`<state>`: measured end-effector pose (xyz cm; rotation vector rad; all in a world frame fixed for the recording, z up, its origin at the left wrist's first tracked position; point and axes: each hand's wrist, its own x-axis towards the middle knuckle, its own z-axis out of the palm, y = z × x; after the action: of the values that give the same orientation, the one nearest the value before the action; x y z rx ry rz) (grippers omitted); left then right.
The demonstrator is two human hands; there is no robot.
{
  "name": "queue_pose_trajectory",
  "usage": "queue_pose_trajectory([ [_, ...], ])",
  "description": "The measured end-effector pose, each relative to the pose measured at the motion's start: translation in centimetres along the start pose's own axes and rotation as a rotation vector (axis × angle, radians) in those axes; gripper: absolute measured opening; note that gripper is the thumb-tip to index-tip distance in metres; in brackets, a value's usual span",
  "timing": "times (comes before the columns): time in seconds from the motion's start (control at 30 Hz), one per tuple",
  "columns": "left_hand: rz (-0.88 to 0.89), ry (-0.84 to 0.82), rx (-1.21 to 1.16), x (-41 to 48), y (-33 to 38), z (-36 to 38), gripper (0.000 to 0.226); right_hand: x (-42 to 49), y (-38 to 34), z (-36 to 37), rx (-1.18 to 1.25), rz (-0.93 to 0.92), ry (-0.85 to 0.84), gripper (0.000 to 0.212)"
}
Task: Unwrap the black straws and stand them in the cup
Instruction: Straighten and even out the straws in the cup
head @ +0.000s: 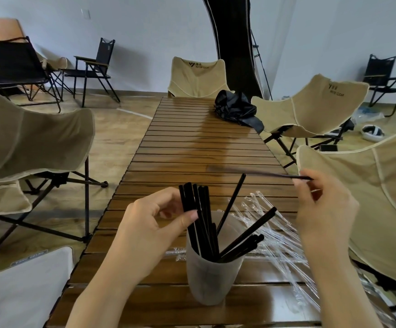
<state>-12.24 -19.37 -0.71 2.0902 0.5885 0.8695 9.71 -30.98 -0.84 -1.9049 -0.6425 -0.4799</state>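
A frosted translucent cup [212, 278] stands on the slatted wooden table [192, 147] near its front edge, with several black straws [204, 223] standing and leaning in it. My left hand [154, 223] is just left of the cup, thumb and fingers curled round the bunch of upright straws. My right hand [322, 207] is up at the right, pinching one black straw [279, 175] that lies about level, pointing left and blurred by motion. Empty clear wrappers [279, 235] lie scattered right of the cup.
A crumpled black bag [237, 110] sits at the table's far right. Beige folding chairs [26, 138] surround the table on both sides and at the far end. Black chairs stand by the back wall. A white pad [24, 290] lies at lower left.
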Motion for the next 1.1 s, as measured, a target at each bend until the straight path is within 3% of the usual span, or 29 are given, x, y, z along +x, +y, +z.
queue_pose_trajectory([
  [0.07,-0.003,0.012,-0.001,0.0,-0.1,0.0,0.024,0.0,-0.2,-0.2,-0.027,-0.025,-0.037,0.011],
  [0.1,-0.008,0.017,0.0,0.0,-0.2,0.0,0.024,0.0,-0.4,-0.2,-0.014,-0.028,-0.085,0.018],
  [0.17,-0.009,0.027,-0.002,0.0,-0.2,0.0,0.025,-0.1,-1.1,0.0,0.124,0.013,-0.274,0.03],
  [0.27,-0.016,0.049,-0.019,0.0,-0.3,0.0,0.027,-0.6,-3.0,0.1,0.348,-0.003,-0.568,0.018],
  [0.37,-0.03,0.081,-0.027,0.0,-0.5,-0.1,0.028,-1.1,-3.7,0.6,0.392,-0.073,-0.779,0.017],
  [0.5,-0.027,0.086,-0.027,0.0,-0.4,-0.1,0.027,-1.9,-3.8,1.3,0.446,0.103,-1.031,0.02],
  [0.6,-0.011,0.081,-0.022,0.1,-0.3,-0.1,0.028,-2.0,-3.7,1.4,0.445,0.08,-1.049,0.018],
  [0.9,-0.014,0.069,-0.012,0.0,-0.2,-0.2,0.029,-1.5,-4.5,0.6,0.505,-0.163,-0.845,0.011],
  [1.1,-0.063,0.064,-0.047,0.0,-0.3,0.1,0.045,-2.0,-4.6,1.4,0.418,-0.045,-0.906,0.021],
])
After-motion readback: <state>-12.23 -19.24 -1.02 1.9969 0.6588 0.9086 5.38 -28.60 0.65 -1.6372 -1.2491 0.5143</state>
